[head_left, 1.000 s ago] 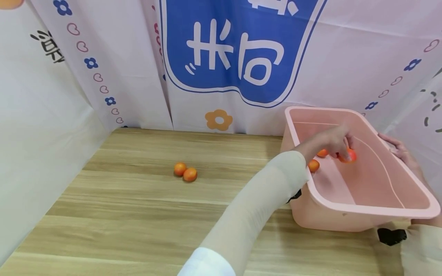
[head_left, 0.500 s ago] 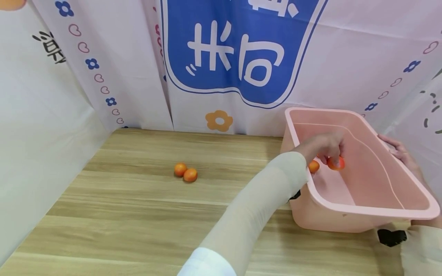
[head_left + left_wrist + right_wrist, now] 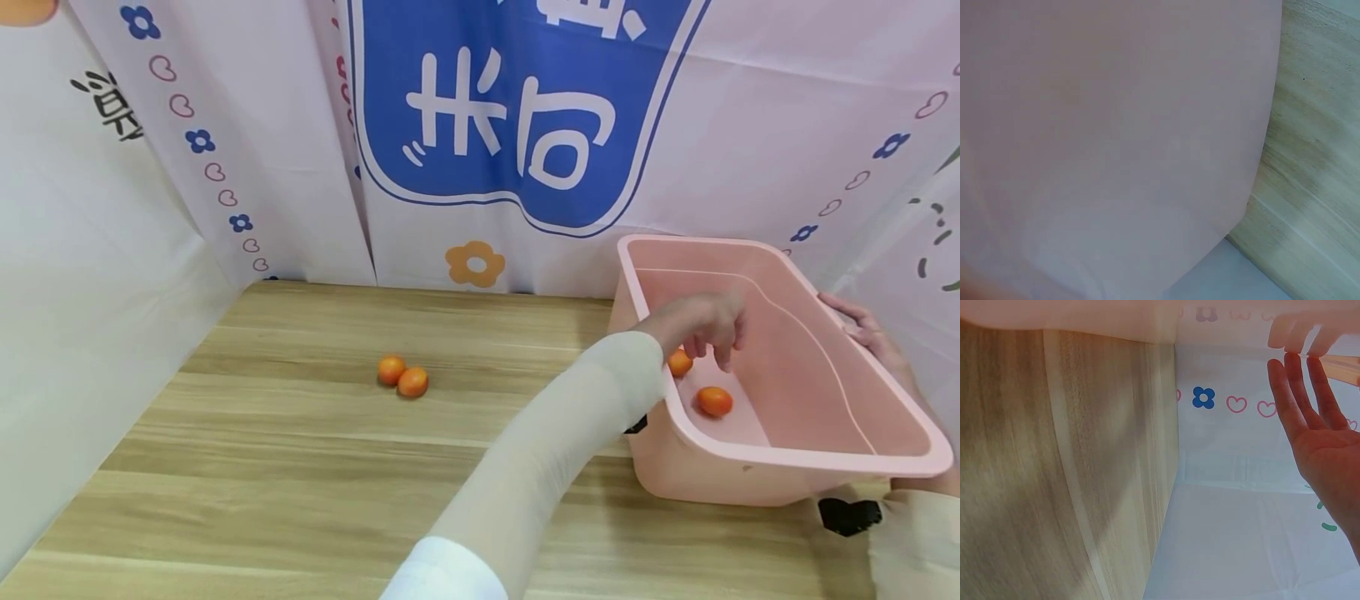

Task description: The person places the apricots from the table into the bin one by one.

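Backdrop cloth (image 3: 480,167) — big blue panel w/ white Chinese chars, "米奇" or similar, not sure; more white strokes cut off at top edge. Black char on left cloth (image 3: 105,104), partly hidden by a fold — unreadable. No other text or nos.

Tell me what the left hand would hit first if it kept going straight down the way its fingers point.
The left hand hangs over the pink tub, fingers pointing down. It would probably meet the tub's floor, beside the nearer orange fruit; depth is hard to judge.
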`<state>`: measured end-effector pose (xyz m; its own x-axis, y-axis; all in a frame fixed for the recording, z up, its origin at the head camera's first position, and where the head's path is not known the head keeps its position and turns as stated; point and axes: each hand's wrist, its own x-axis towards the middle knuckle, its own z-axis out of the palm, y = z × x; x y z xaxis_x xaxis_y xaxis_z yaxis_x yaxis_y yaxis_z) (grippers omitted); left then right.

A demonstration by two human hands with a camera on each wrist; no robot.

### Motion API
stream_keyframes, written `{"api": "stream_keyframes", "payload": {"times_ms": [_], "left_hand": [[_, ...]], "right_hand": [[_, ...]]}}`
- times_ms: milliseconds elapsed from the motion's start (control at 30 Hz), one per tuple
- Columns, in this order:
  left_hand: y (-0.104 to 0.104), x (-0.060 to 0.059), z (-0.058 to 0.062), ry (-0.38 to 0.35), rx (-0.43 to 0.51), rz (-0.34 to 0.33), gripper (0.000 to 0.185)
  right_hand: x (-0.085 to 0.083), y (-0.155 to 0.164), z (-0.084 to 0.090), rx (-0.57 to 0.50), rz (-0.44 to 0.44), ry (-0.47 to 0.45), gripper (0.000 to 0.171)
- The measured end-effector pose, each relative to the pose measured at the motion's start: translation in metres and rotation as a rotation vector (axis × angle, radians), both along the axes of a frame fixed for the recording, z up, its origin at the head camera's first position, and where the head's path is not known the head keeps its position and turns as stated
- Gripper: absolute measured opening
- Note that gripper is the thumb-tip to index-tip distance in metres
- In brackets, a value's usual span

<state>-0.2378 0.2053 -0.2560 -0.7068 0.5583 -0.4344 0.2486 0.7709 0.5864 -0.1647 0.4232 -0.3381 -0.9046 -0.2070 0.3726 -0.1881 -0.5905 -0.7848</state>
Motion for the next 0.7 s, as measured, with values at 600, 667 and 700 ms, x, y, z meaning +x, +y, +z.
{"api": "stream_keyframes", "payload": {"times_ms": [600,667,700], "left_hand": [[-0.046,-0.001,0.005,0.309,0.249,-0.326,0.019],[-0.055,0.001,0.007,0.315,0.287,-0.346,0.019],[-0.06,0.001,0.007,0.31,0.306,-0.349,0.019]], "right_hand": [[0.005,-0.003,0.003,0.05,-0.026,-0.07,0.056],[0.004,-0.003,0.003,0.037,-0.023,-0.073,0.057],[0.004,-0.003,0.003,0.033,-0.022,-0.072,0.058]]}}
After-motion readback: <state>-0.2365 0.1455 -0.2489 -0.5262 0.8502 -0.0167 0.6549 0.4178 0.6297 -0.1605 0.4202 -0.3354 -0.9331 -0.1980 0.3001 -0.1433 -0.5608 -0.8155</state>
